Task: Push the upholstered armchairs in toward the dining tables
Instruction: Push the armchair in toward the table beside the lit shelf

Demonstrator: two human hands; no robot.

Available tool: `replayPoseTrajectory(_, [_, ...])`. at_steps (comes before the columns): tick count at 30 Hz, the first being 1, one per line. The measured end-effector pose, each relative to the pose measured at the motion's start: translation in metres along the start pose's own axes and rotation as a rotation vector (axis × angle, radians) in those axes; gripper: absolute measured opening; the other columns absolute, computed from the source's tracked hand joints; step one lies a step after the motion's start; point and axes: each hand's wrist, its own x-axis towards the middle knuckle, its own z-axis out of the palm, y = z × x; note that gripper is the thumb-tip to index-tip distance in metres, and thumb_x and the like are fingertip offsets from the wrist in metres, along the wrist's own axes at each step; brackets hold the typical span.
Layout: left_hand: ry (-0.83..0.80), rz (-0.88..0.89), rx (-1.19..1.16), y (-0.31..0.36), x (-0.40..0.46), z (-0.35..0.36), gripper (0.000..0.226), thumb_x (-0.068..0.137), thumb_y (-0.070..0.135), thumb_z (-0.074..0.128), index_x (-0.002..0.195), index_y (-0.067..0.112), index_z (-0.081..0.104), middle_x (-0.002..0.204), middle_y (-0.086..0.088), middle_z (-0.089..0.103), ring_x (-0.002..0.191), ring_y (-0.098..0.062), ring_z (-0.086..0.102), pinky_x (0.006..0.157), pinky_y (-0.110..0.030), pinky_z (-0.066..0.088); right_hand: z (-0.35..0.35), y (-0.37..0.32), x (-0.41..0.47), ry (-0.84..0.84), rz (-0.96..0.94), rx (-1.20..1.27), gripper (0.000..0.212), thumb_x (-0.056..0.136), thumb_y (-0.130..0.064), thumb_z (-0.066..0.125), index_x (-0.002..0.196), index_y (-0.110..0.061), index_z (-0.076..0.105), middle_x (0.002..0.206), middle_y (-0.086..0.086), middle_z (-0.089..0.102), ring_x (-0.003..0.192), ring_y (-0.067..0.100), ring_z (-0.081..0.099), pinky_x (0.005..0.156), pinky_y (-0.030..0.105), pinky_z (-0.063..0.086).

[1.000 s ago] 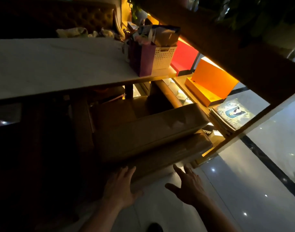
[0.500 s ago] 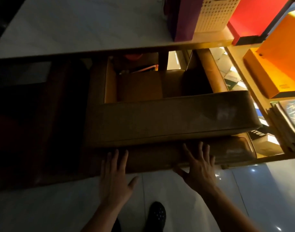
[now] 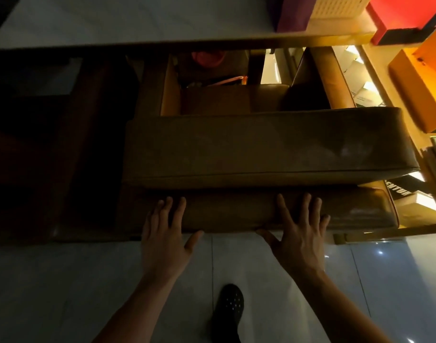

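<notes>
Head view: left hand [image 3: 162, 240] and right hand [image 3: 299, 235], fingers spread flat and gripping nothing, press the brown upholstered armchair [image 3: 261, 149] below the pale dining table [image 3: 128, 18].

you stand on pale glossy floor tiles [image 3: 286, 280] catching small light spots. at right, warm light falls on shelving [image 3: 375, 230] with orange [image 3: 414, 90] and red [image 3: 407, 13] boxes; the left lies in deep shadow, perhaps dark furniture.

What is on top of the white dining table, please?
On the dining table, at its right end, stand a purple bag and a white perforated basket. Both are cut off by the frame's top edge, so their contents cannot be seen.
</notes>
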Motion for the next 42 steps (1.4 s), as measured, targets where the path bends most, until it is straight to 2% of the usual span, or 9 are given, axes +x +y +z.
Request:
replayPoseTrajectory(5, [-0.006,-0.023,0.017,-0.008,-0.021,0.0,0.085,0.086,0.079,0.035,0.153,0.027,0.029,0.154,-0.007,0.036,0.144,-0.028,0.027,0.112,-0.047,0.029,0.007,-0.001,-0.019,0.012,-0.02,-0.024,0.094,0.08,-0.086,0.031,0.157,-0.033,0.018,0.161,0.029,0.01,0.148,0.051,0.004,0.113,0.073,0.015])
replayPoseTrajectory(9, [-0.009,-0.036,0.0,-0.018,-0.052,0.001,0.085,0.086,0.08,0.033,0.153,0.027,0.031,0.153,-0.007,0.037,0.142,-0.028,0.03,0.112,-0.048,0.03,0.01,-0.006,-0.05,0.007,-0.04,-0.04,0.092,0.081,-0.084,0.031,0.156,-0.032,0.023,0.159,0.03,0.016,0.146,0.052,0.008,0.112,0.073,0.019])
replayPoseTrajectory(18, [-0.04,-0.063,-0.046,-0.039,-0.144,0.0,0.084,0.086,0.08,0.028,0.154,0.03,0.028,0.152,-0.003,0.039,0.143,-0.025,0.029,0.116,-0.045,0.027,0.01,-0.007,-0.135,-0.076,-0.111,-0.088,0.085,0.084,-0.081,0.021,0.152,-0.032,0.036,0.152,0.032,0.03,0.139,0.055,0.023,0.099,0.072,0.038])
replayPoseTrajectory(23, [-0.072,-0.057,-0.048,-0.051,-0.176,0.002,0.083,0.085,0.078,0.032,0.153,0.03,0.031,0.153,-0.004,0.039,0.143,-0.027,0.031,0.116,-0.044,0.026,0.012,-0.015,-0.165,-0.077,-0.11,-0.092,0.08,0.083,-0.074,0.029,0.148,-0.029,0.043,0.147,0.034,0.037,0.134,0.057,0.028,0.091,0.073,0.042])
replayPoseTrajectory(27, [-0.086,-0.048,-0.05,-0.053,-0.171,0.001,0.082,0.083,0.077,0.036,0.15,0.029,0.038,0.151,-0.005,0.043,0.139,-0.029,0.037,0.11,-0.046,0.037,0.016,-0.017,-0.163,-0.086,-0.098,-0.132,0.078,0.085,-0.075,0.041,0.15,-0.031,0.039,0.15,0.033,0.033,0.136,0.057,0.024,0.093,0.075,0.039])
replayPoseTrajectory(29, [-0.078,-0.044,-0.053,-0.053,-0.168,0.001,0.082,0.082,0.076,0.04,0.149,0.029,0.038,0.151,-0.004,0.043,0.139,-0.028,0.036,0.109,-0.046,0.039,0.017,-0.018,-0.159,-0.1,-0.091,-0.131,0.083,0.078,-0.071,0.043,0.151,-0.032,0.036,0.152,0.032,0.03,0.138,0.057,0.02,0.097,0.075,0.037])
replayPoseTrajectory(35, [-0.045,-0.051,-0.079,-0.054,-0.137,0.003,0.082,0.082,0.074,0.043,0.15,0.03,0.037,0.153,-0.004,0.04,0.141,-0.029,0.033,0.111,-0.048,0.037,0.017,-0.022,-0.128,-0.083,-0.093,-0.128,0.082,0.079,-0.068,0.044,0.152,-0.031,0.036,0.153,0.031,0.027,0.14,0.055,0.017,0.099,0.073,0.035])
replayPoseTrajectory(38, [-0.013,-0.051,-0.099,-0.055,-0.11,0.005,0.083,0.082,0.073,0.048,0.151,0.03,0.034,0.154,-0.004,0.039,0.144,-0.028,0.028,0.114,-0.048,0.033,0.017,-0.027,-0.1,-0.041,-0.118,-0.126,0.08,0.079,-0.065,0.053,0.15,-0.03,0.04,0.151,0.029,0.028,0.139,0.054,0.019,0.096,0.073,0.037])
replayPoseTrajectory(42, [0.026,-0.052,-0.113,-0.061,-0.069,0.004,0.082,0.083,0.073,0.043,0.152,0.03,0.031,0.157,-0.004,0.033,0.146,-0.026,0.021,0.116,-0.048,0.03,0.016,-0.036,-0.059,0.017,-0.15,-0.133,0.081,0.079,-0.062,0.056,0.15,-0.027,0.041,0.146,0.028,0.03,0.135,0.054,0.024,0.094,0.071,0.038])
